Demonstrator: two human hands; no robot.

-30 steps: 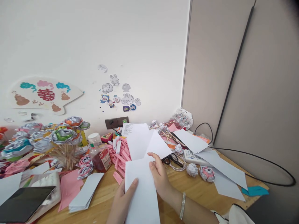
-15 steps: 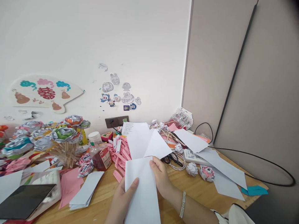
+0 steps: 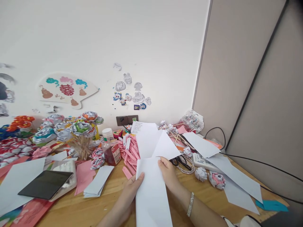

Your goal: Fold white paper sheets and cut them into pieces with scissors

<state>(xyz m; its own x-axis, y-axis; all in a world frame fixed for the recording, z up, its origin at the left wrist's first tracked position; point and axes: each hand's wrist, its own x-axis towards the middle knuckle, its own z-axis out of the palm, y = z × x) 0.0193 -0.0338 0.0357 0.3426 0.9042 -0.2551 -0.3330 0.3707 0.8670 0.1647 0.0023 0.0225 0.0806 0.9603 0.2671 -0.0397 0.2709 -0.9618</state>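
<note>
A folded sheet of white paper [image 3: 152, 192] is held upright between both hands in front of me. My left hand [image 3: 131, 192] grips its left edge, thumb lying on the front face. At the top right corner, my right hand [image 3: 168, 170] pinches the same paper, a sparkling bracelet on its wrist. Just behind it rise more white sheets [image 3: 148, 140], one with a slanted edge. A heap of folded pink paper strips [image 3: 129, 151] lies to their left. Black-handled scissors [image 3: 181, 162] and a string of pearl beads [image 3: 188, 170] are partly hidden beyond my right hand.
Paper flowers on sticks [image 3: 81, 135] stand at the left, near a bottle of red liquid [image 3: 110, 149]. A black tablet [image 3: 46, 184] and a stack of white paper pieces [image 3: 98, 183] lie nearer. Paper rosettes [image 3: 216, 179] and loose sheets [image 3: 239, 178] cover the right side.
The view has swung left, so the scene sits farther right and more flowers show at the left. Both hands keep their hold on the paper.
</note>
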